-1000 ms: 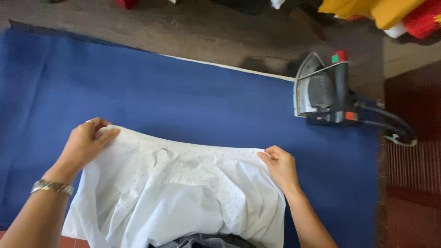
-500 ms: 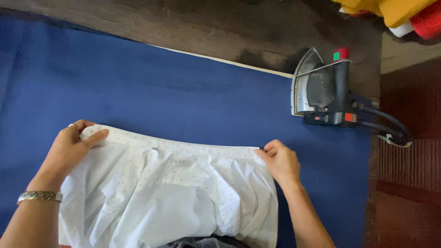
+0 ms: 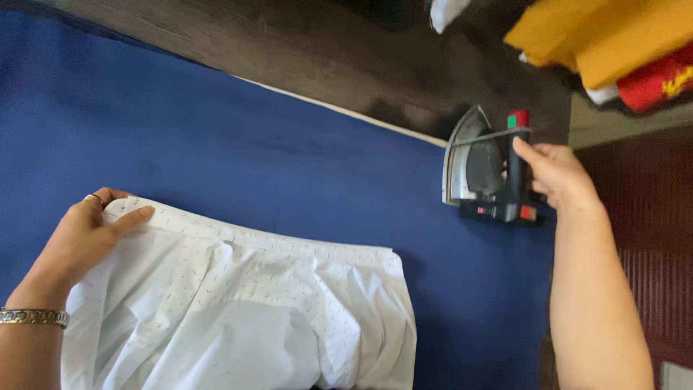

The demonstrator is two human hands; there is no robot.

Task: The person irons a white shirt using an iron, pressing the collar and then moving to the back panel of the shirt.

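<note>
The white garment (image 3: pixel 238 303), with a pattern of very small dark marks, lies crumpled on the blue padded surface (image 3: pixel 253 144), in the lower left part of the view, and its straight upper edge runs from the left side toward the middle. The left hand (image 3: pixel 86 242) rests on the upper left corner of this garment; the thumb lies flat on top of the cloth and the fingers curl around its edge, so the corner is pinched between them. A metal bracelet (image 3: pixel 32 316) is on the left wrist. Well apart from the garment, at the right edge of the blue surface, an electric iron (image 3: pixel 487 170) stands upright on its heel. The right hand (image 3: pixel 556 173) is at the dark handle of the iron, with the fingers touching it; I cannot tell if they are closed around it. Beyond the blue surface there is a dark wooden floor (image 3: pixel 325 50), and in the upper right corner lie folded yellow and red cloths (image 3: pixel 613 43).
</note>
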